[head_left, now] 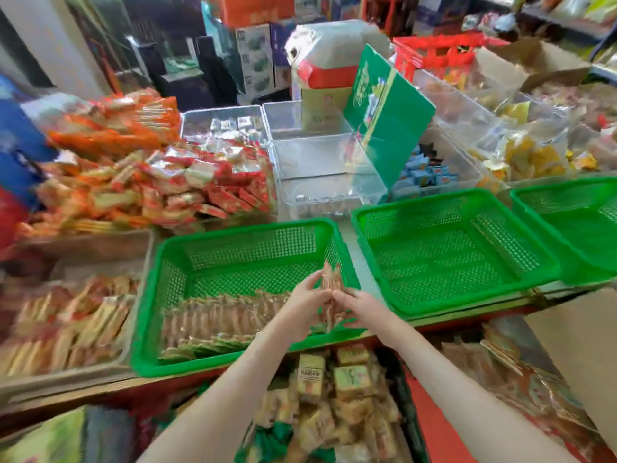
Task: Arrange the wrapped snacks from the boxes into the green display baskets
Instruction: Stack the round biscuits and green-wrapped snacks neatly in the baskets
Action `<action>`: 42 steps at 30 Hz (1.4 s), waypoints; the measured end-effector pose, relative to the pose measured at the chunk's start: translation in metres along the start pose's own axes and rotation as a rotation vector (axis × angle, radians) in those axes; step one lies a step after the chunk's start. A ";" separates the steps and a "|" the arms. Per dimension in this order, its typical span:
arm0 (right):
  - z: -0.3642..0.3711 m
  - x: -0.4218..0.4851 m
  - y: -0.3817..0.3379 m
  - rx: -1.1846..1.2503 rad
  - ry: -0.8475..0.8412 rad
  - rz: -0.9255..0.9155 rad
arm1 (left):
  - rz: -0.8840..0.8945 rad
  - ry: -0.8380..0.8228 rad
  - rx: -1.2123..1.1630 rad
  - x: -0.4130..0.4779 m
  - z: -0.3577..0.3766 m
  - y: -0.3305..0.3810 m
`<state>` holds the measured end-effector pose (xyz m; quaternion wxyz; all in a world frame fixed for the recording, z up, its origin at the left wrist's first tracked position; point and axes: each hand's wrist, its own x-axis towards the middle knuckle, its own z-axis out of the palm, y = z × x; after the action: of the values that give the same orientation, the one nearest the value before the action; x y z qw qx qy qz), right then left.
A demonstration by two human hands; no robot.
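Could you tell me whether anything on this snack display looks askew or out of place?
Yes. A green printed carton stands tilted on edge in a clear bin behind the middle green basket, leaning instead of lying flat. The wrapped snacks in the left basket sit in a row.

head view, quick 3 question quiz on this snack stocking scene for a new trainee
1. True or false: the middle green basket already holds snacks.
2. The bundle of wrapped snacks is held by: A) one hand only, B) both hands, C) neither hand.
3. Fill in: the snack row in the left green basket lies along its ____ side.
Key: 1 false, it is empty. 2 B, left hand and right hand both pinch it. 3 near.
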<state>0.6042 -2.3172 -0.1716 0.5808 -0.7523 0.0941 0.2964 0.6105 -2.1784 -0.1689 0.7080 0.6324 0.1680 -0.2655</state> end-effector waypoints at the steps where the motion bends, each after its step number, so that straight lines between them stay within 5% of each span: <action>1: 0.005 0.008 -0.002 -0.032 0.009 0.009 | -0.003 0.018 0.026 0.004 -0.005 0.000; 7: 0.012 0.049 0.008 -0.315 0.082 0.108 | -0.072 0.020 0.293 0.033 -0.013 -0.009; 13: 0.027 0.082 0.018 -0.643 0.060 0.194 | 0.028 -0.117 0.835 0.061 -0.015 -0.025; 20: 0.035 0.088 0.025 -0.678 -0.031 0.128 | 0.153 -0.061 1.499 0.070 -0.034 -0.038; 25: 0.032 0.076 0.028 -0.836 -0.123 0.039 | 0.041 -0.080 1.465 0.069 -0.038 -0.033; 29: 0.019 0.040 0.031 -0.660 0.126 -0.242 | 0.188 0.093 1.315 0.059 -0.014 -0.022; 33: -0.024 0.000 0.064 -0.542 0.467 -0.368 | 0.540 0.112 1.263 0.043 0.044 -0.026; 36: -0.067 -0.026 0.108 -0.479 0.689 -0.235 | 0.825 0.042 1.248 0.035 0.100 -0.049; 42: -0.136 -0.065 0.201 -0.315 0.834 0.239 | 0.686 -0.309 1.278 0.032 0.188 -0.103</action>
<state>0.5004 -2.5186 -0.2796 0.3338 -0.8702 0.3597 0.0440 0.5571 -2.3754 -0.2433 0.2607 0.8936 -0.3280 -0.1612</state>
